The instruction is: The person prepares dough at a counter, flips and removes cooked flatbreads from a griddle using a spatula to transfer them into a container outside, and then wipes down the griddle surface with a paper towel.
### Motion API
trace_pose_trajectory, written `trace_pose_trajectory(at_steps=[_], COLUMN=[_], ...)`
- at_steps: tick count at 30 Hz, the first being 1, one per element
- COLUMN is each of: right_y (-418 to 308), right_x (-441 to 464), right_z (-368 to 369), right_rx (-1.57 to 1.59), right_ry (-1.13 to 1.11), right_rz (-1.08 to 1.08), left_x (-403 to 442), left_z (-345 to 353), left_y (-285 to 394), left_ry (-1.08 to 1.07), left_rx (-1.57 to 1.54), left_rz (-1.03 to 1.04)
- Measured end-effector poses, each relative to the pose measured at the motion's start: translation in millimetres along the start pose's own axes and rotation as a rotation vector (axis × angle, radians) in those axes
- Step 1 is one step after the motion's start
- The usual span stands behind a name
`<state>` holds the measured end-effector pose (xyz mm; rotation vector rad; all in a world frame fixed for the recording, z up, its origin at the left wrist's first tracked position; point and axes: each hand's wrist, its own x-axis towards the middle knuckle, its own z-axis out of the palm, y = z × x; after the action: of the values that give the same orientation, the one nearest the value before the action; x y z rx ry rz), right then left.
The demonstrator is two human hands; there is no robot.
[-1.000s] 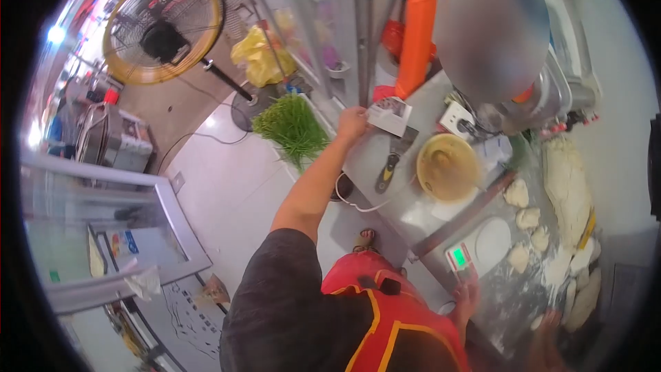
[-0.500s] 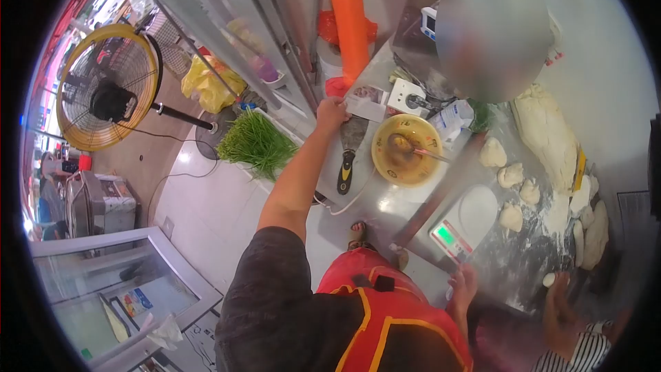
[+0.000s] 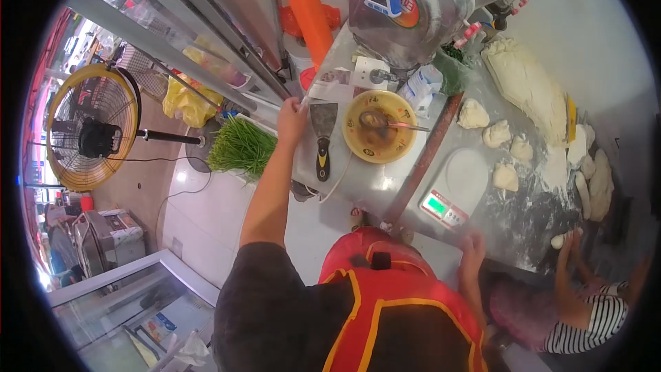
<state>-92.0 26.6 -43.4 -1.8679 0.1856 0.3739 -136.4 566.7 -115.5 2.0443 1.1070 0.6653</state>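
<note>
Curling at the counter point(image 3: 382, 182), the left hand point(image 3: 292, 121), grip unclear, sits beside the scraper point(image 3: 323, 138); next stands the bowl point(image 3: 357, 141); the scale point(image 3: 458, 186) lies near the right hand point(image 3: 472, 253), whose hold I cannot tell; four dough pieces point(image 3: 497, 134) look portioned, the long dough mass point(image 3: 527, 89) undivided.
</note>
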Motion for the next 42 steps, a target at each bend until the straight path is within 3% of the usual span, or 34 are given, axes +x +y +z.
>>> trace_pose_trajectory(at_steps=[2, 4, 6, 9, 15, 19, 23, 24, 26, 29, 31, 36, 40, 42], right_y=[12, 20, 25, 26, 28, 19, 30, 32, 28, 16, 19, 20, 1, 37], right_x=[11, 19, 22, 25, 39, 39, 46, 48, 48, 47, 46, 38, 25, 35], right_z=[-7, -15, -16, -9, -4, 4, 2, 2, 4, 7, 8, 11, 3, -10], right_rx=[0.025, 0.029, 0.039, 0.04, -0.235, -0.127, -0.051, -0.031, -0.056, -0.123, -0.088, 0.053, 0.076, -0.012], right_ry=[0.054, 0.032, 0.025, 0.039, 0.106, 0.109, 0.094, 0.097, 0.1, 0.103, 0.109, 0.034, 0.02, 0.032], right_rz=[0.001, 0.024, 0.02, -0.014, -0.061, 0.065, 0.115, 0.135, 0.16, 0.145, 0.107, 0.169, 0.206, 0.106], left_x=[-37, -77, -114, -148, -142, -133, -146, -158, -188, -229, -245, -258, -243, -233], left_z=[-31, -41, -49, -43, -42, -51, -56, -49, -35, 5, 28, 38, 40, 19], left_y=[21, 23, 32, 48, 49, 22, 64, 65, 91, 83, 83, 119, 119, 138], left_ry=[-0.074, -0.188, -0.197, -0.145, -0.279, -0.114, -0.103, -0.17, -0.447, -0.556, -0.631, -0.785, -0.791, -0.75], left_rx=[0.185, 0.152, 0.249, 0.304, 0.416, 0.51, 0.374, 0.2, 0.213, 0.227, 0.257, 0.308, 0.438, 0.421], left_rz=[-0.047, -0.171, -0.046, -0.032, -0.034, 0.272, 0.35, 0.372, 0.25, 0.568, 0.605, 0.406, 0.366, 0.327])
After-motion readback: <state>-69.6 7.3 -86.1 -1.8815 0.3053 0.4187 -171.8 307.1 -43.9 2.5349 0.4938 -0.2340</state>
